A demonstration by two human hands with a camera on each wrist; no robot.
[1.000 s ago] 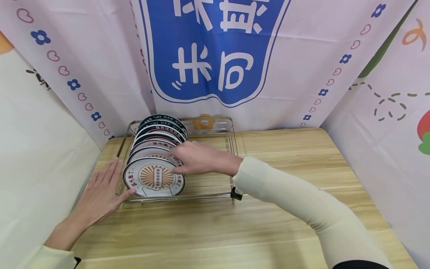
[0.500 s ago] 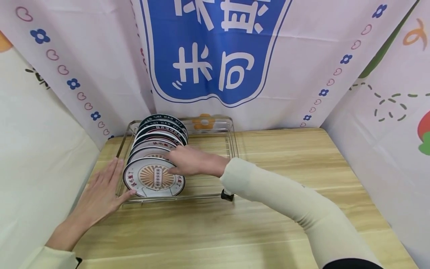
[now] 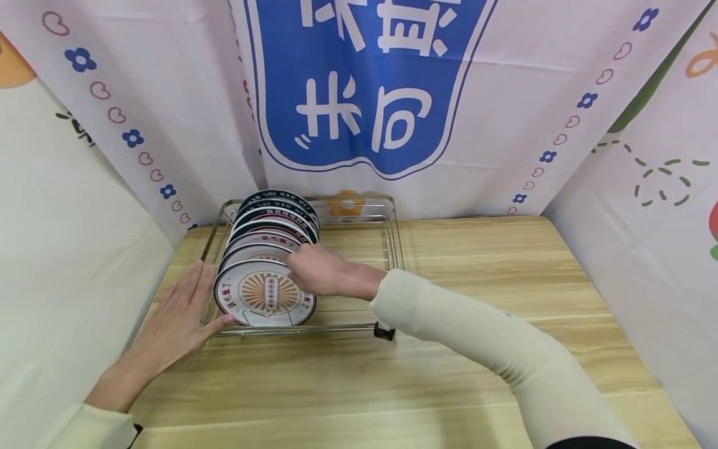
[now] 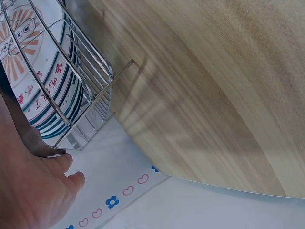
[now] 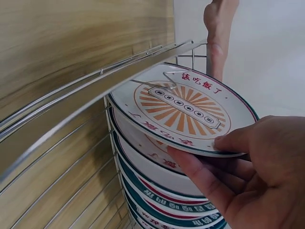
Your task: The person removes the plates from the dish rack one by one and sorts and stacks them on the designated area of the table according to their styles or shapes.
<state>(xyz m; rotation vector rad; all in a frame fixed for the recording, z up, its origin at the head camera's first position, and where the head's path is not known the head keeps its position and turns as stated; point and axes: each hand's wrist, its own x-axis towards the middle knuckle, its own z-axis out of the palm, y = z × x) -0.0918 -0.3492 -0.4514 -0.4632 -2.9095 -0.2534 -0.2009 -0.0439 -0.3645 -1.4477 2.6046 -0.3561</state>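
A row of round plates leans upright in the left part of a wire dish rack (image 3: 348, 328). The frontmost plate (image 3: 266, 296) is white with a dark rim, red characters and an orange sunburst. My right hand (image 3: 322, 271) pinches that plate at its right edge; in the right wrist view the thumb (image 5: 233, 141) lies on the patterned face and the fingers are behind the rim. My left hand (image 3: 174, 312) rests at the rack's left side, fingers straight and thumb spread toward the front rail. Behind the front plate stand several more plates (image 3: 275, 201), the rear ones dark-rimmed with lettering.
The rack stands on a wood-grain table (image 3: 359, 399), and its right part holds no plates. A printed cloth (image 3: 477, 156) with a blue panel hangs close behind the rack. Another white cloth (image 3: 73, 249) stands close on the left, beside my left hand.
My right hand has shifted slightly left along the front plate's right edge. The left hand keeps its place by the rack. The head view has swung a little, moving everything slightly rightward.
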